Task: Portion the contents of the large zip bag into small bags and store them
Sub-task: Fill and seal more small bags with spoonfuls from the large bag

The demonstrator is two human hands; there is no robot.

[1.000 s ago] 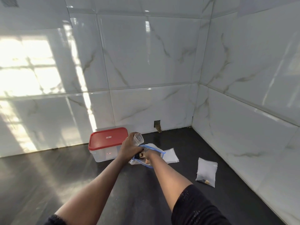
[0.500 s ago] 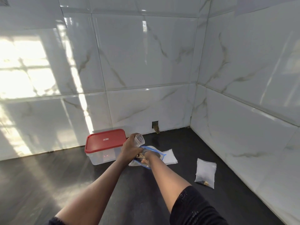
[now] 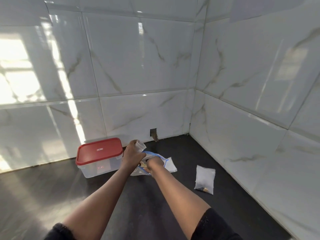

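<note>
The large zip bag (image 3: 156, 155), clear with a blue seal, lies open on the dark counter near the corner. My left hand (image 3: 132, 155) grips a small clear bag (image 3: 140, 146) held upright and also holds the large bag's rim. My right hand (image 3: 154, 163) reaches into the large bag's mouth, fingers curled round small pale and dark pieces (image 3: 142, 164). More empty small bags (image 3: 170, 166) lie under the large bag. A filled small bag (image 3: 204, 179) with a few pieces at its bottom lies to the right.
A clear plastic box with a red lid (image 3: 99, 157), shut, stands left of my hands against the back wall. Tiled walls meet in a corner at the back right. A small hole (image 3: 153, 134) sits low in the back wall. Dark counter (image 3: 52, 191) stretches to the left and front.
Both hands stay at the large bag; my right hand has shifted slightly inside its mouth. The view has drifted a little to the right.
</note>
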